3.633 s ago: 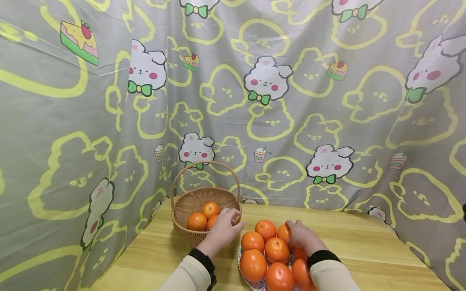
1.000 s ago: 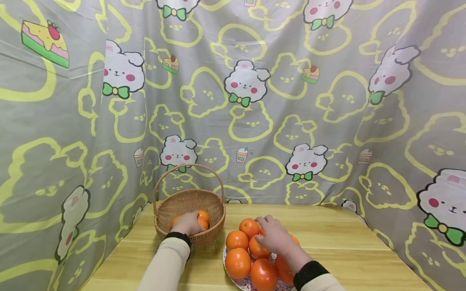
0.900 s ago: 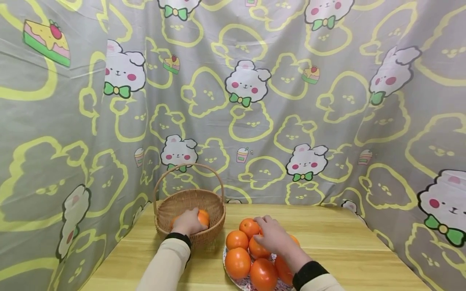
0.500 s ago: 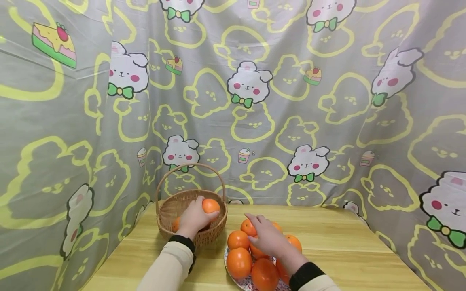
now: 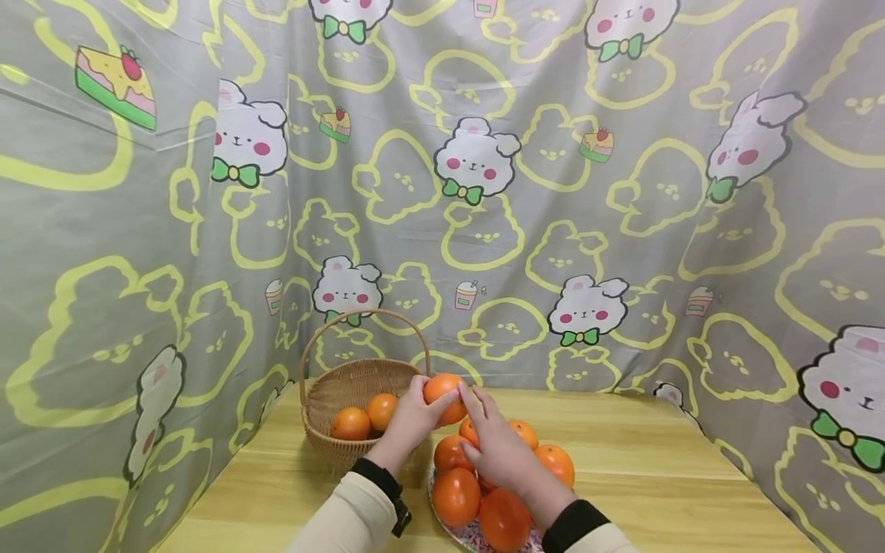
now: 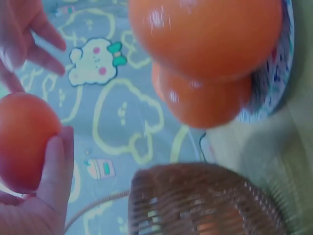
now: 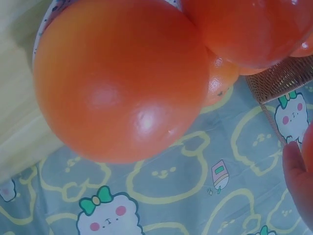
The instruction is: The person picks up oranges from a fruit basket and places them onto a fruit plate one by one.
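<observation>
My left hand (image 5: 409, 418) grips an orange (image 5: 441, 386) in the air between the wicker basket (image 5: 325, 438) and the patterned plate (image 5: 470, 535). Its thumb and fingers wrap that fruit's side, as the left wrist view also shows. My right hand (image 5: 508, 453) hovers over the plate with fingers extended; its fingertips reach the held orange, though whether they touch it I cannot tell. Several oranges are piled on the plate, one of them a large orange (image 7: 122, 83) close to the right wrist camera. Two oranges show in the basket, one being the left orange (image 5: 350, 423).
The basket's tall arched handle (image 5: 362, 313) rises above it at the back left of the wooden table (image 5: 657, 468). A grey patterned curtain (image 5: 553, 192) surrounds the table at the back and sides.
My left hand reached into the basket, took an orange and lifted it out to the right, toward my right hand. The basket shows fewer oranges. My right hand let go of an orange on the plate.
</observation>
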### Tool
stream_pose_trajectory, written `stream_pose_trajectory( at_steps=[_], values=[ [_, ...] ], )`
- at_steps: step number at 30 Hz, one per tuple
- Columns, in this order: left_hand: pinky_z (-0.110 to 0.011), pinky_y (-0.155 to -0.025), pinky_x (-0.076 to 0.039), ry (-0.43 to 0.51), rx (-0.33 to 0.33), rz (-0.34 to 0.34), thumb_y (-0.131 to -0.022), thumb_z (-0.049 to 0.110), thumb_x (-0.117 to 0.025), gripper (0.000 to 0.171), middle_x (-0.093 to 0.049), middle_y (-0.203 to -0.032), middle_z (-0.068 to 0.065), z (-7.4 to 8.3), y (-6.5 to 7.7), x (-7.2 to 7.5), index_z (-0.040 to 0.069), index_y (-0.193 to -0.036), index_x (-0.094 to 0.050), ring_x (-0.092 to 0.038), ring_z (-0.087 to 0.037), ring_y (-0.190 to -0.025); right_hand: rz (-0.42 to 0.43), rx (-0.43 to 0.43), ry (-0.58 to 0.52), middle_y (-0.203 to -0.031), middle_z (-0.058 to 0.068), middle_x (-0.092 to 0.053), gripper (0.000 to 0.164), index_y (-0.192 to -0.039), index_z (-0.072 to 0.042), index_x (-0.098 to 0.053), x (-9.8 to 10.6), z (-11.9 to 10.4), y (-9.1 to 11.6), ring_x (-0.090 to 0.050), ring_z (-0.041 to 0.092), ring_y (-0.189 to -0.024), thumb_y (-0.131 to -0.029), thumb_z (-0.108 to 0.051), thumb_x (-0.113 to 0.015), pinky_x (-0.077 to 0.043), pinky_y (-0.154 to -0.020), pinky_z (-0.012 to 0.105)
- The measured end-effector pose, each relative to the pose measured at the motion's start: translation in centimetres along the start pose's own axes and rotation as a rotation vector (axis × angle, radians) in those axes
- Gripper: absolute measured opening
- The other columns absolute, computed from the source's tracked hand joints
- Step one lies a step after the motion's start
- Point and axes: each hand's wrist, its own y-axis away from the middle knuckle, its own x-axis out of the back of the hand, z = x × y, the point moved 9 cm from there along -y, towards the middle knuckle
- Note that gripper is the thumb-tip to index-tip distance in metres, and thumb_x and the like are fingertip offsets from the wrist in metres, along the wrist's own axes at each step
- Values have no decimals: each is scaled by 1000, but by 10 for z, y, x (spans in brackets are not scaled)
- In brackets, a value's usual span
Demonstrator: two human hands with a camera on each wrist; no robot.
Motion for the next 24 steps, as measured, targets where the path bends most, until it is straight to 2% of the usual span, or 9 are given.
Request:
stream_pose_trajectory(
  at_steps=[1, 4, 10, 14, 17, 21, 24],
  values=[
    [-31, -64, -52, 46, 8, -22, -80, 54, -60, 61, -58, -98, -12, 0, 1, -5, 6, -114, -44, -60, -18, -77, 22, 1, -3, -145, 15, -20, 86, -148, -26, -3, 2, 0, 0, -55, 16, -73, -85, -26, -63, -49, -61, 28],
    [-33, -65, -53, 140, 15, -72, -85, 52, -54, 61, -55, -107, -18, 2, 3, -18, 4, -120, -40, -62, -21, -83, 81, -4, -15, -141, 16, -26, 85, -148, -21, -8, 9, -1, -2, -58, 19, -76, -85, -23, -64, -52, -69, 31],
    [-37, -67, -53, 188, 4, -190, -94, 49, -35, 60, -55, -108, -21, 8, 11, -43, 5, -135, -31, -62, -24, -83, 190, -32, -44, -131, 21, -35, 83, -146, -8, -18, 19, 9, -5, -57, 30, -95, -81, -18, -69, -49, -80, 41],
    [-41, -74, -50, 135, 14, -285, -96, 49, -27, 62, -56, -116, -20, 10, 14, -52, 7, -143, -24, -62, -28, -93, 263, -60, -82, -122, 21, -43, 85, -142, -5, -26, 28, 22, -6, -56, 31, -96, -75, -19, -76, -49, -82, 43],
    [-46, -83, -46, 41, 5, -324, -97, 49, -27, 63, -50, -128, -18, 10, 16, -54, 9, -144, -23, -58, -31, -104, 247, -145, -98, -118, 18, -45, 84, -141, -10, -30, 31, 37, -6, -56, 31, -94, -73, -23, -77, -49, -80, 44],
    [-51, -94, -37, -81, -21, -318, -95, 48, -37, 61, -41, -137, -17, 9, 17, -49, 10, -142, -29, -46, -36, -118, 189, -266, -5, -119, 17, -44, 81, -141, -14, -32, 33, 61, -3, -58, 32, -89, -74, -29, -75, -49, -76, 47],
    [-50, -95, -36, -154, -43, -266, -92, 47, -45, 60, -41, -135, -18, 4, 16, -41, 11, -138, -36, -41, -35, -122, 145, -313, 94, -118, 19, -45, 80, -139, -13, -35, 32, 78, 1, -57, 33, -87, -73, -32, -75, -49, -74, 47]
  ],
)
